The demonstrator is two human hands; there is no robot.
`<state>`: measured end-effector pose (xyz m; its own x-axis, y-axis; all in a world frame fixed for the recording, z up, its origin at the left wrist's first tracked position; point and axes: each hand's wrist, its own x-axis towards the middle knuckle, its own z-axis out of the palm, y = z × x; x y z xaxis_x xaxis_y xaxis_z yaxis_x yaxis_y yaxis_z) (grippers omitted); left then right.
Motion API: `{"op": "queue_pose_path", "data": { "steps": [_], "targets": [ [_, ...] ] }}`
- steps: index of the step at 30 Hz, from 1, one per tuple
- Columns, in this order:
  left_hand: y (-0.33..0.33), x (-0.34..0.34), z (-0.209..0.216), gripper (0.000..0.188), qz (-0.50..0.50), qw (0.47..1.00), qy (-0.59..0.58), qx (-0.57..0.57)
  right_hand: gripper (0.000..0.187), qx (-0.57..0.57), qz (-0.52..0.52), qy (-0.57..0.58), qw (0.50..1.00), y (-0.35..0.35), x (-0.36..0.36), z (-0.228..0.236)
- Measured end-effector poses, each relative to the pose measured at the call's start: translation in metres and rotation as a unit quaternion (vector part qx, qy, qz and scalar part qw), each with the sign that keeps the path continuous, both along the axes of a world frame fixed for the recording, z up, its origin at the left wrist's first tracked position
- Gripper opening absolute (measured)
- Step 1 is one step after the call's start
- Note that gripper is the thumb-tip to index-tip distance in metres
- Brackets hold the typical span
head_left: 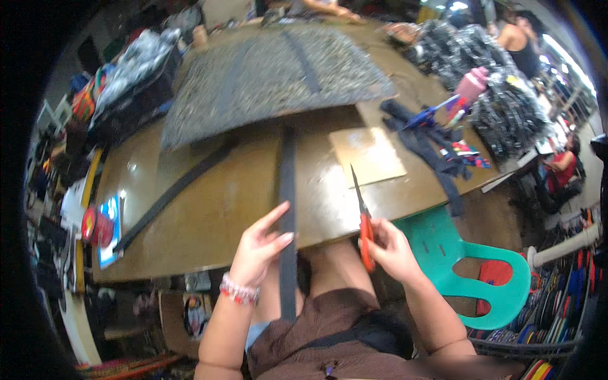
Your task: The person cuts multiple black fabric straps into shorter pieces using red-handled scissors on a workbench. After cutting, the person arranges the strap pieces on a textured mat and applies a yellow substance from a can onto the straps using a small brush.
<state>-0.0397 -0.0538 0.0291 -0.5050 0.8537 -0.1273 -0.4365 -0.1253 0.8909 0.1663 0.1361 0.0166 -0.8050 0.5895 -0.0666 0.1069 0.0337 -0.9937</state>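
My left hand (256, 247) is at the table's near edge, its index finger and thumb stretched apart against a long black strap (288, 183). The strap runs from under a grey textured mat (266, 76), across the table and down over my lap. In my right hand (392, 250) are scissors (366, 231) with orange handles, their dark blades pointing away from me. A second black strap (183, 187) lies slantwise on the left of the table. Beyond the scissor tips rests a tan card or board (367, 158).
A red-lidded jar (96, 228) stands at the table's left edge. Dark straps (430, 152), blue-handled scissors (424, 117) and a pink bottle (472, 83) lie to the right, near bundles in plastic (506, 120). A green chair (468, 266) is beside my right arm. Other people are in the background.
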Motion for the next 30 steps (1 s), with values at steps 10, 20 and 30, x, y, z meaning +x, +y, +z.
{"op": "queue_pose_path", "data": {
  "steps": [10, 20, 30],
  "targets": [
    [-0.008, 0.003, 0.005, 0.069, -0.043, 0.998, 0.033, 0.018, 0.042, -0.108, 0.164, -0.062, 0.979, -0.095, 0.014, -0.015],
    [0.003, 0.013, 0.003, 0.078, 0.093, 0.993, 0.062, 0.032, 0.02, -0.198, 0.186, -0.038, 0.962, -0.112, 0.028, -0.006],
    [0.019, 0.016, -0.006, 0.078, 0.164, 0.983, 0.077, 0.037, 0.068, -0.242, 0.178, -0.106, 0.948, -0.105, 0.041, 0.012]
  ]
}}
